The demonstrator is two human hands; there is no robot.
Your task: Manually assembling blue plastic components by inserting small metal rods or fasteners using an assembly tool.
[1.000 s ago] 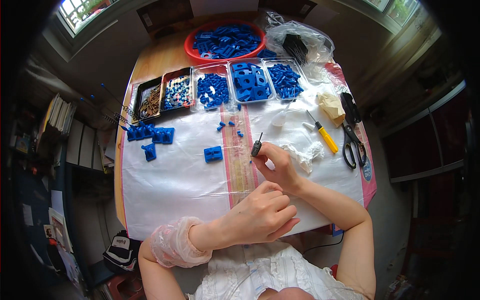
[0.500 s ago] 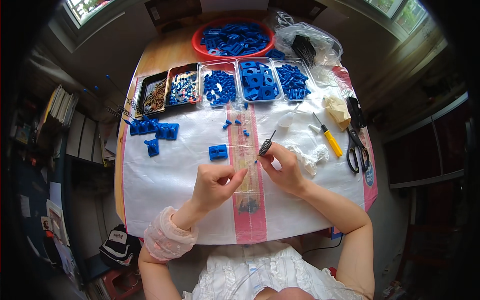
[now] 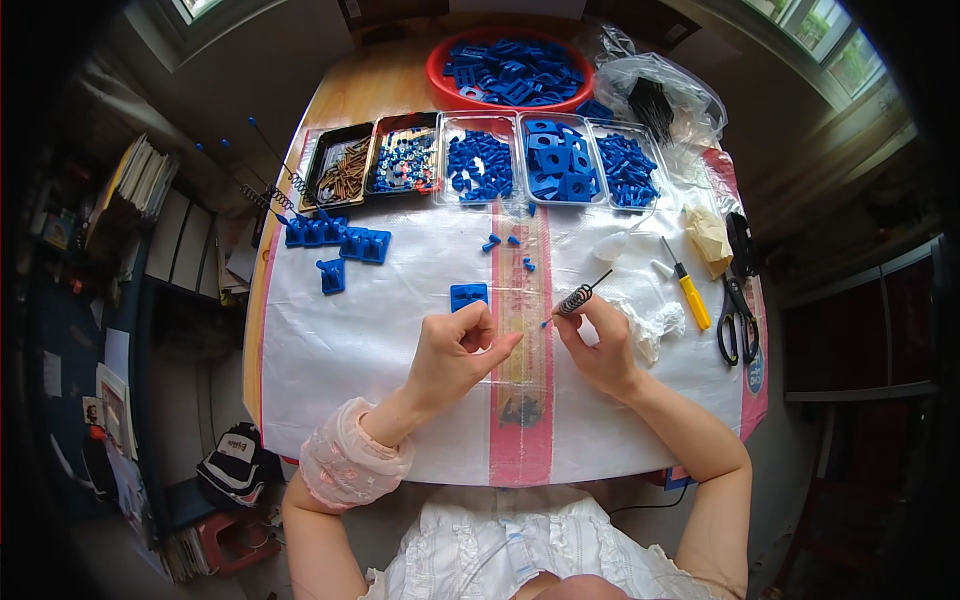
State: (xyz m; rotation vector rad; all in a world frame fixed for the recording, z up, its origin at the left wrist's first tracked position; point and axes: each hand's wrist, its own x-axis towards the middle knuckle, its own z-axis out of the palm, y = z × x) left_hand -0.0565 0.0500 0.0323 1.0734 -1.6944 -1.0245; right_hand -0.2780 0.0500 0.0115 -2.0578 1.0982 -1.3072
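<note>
Pinched between the thumb and fingers of my right hand [image 3: 602, 345] is a black coil spring [image 3: 574, 300] with a straight end sticking out up and to the right. A small blue tip [image 3: 545, 324] shows at its lower left end. My left hand [image 3: 455, 355] is closed, its fingers curled in and its thumb stretched toward the right hand; whatever may be inside is hidden. Just beyond it lies a blue plastic block [image 3: 468, 296], partly covered by the hand. Several small blue plugs [image 3: 514, 240] are scattered farther up the table.
A row of trays holds brown screws [image 3: 343, 172], nuts [image 3: 405, 160] and blue parts [image 3: 480, 165]. Behind stands a red basin [image 3: 437, 85]. Assembled blue blocks [image 3: 365, 245] sit left; a yellow-handled screwdriver [image 3: 692, 300], scissors [image 3: 738, 325] and crumpled white plastic [image 3: 655, 325] lie right.
The whole scene has shifted right in the picture. My right hand has tilted the spring flatter and drawn slightly away from the left. The left hand now covers the blue block's near edge.
</note>
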